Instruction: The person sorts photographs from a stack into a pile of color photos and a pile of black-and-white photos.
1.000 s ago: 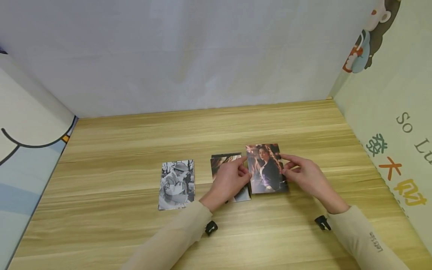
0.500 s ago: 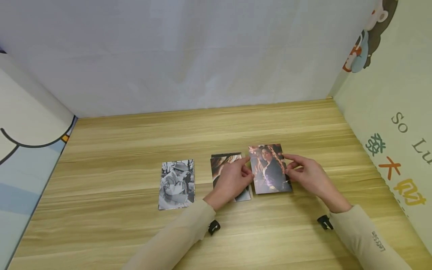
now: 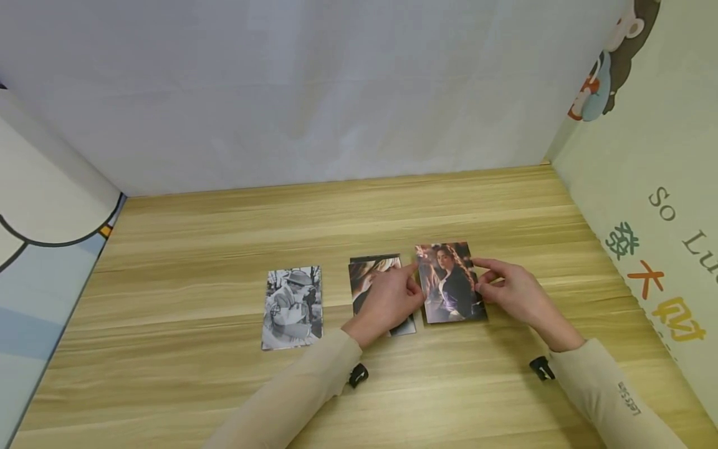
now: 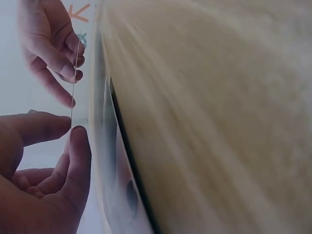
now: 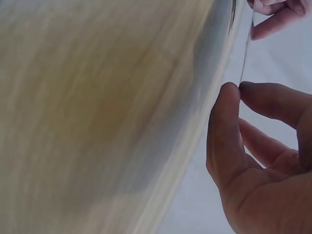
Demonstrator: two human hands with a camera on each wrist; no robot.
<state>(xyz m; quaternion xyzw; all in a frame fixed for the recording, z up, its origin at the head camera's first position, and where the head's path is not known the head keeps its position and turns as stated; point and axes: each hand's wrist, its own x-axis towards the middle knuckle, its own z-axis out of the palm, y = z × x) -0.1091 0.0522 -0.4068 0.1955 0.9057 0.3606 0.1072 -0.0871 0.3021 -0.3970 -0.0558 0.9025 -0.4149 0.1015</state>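
Observation:
A colour photo card (image 3: 451, 284) of a long-haired person in dark clothes is held between both hands, raised off the table. My left hand (image 3: 391, 299) pinches its left edge with thumb and fingers. On the opposite edge, my right hand (image 3: 512, 293) pinches it too; the right wrist view shows the thumb and a finger (image 5: 273, 100) meeting on the thin card. Beneath the left hand lies a stack of photo cards (image 3: 364, 274), partly hidden by that hand. Farther left, a black-and-white photo card (image 3: 292, 307) lies flat on the table.
The wood-grain table (image 3: 196, 249) ends at a pale cloth backdrop (image 3: 314, 93). A printed panel (image 3: 645, 187) stands along the right side and another (image 3: 50, 218) along the left. Black straps (image 3: 358, 375) show at the wrists.
Both hands have shifted a little to the right with the colour photo card between them. Its glare has changed, suggesting a slight tilt. The stack and the black-and-white card stay put.

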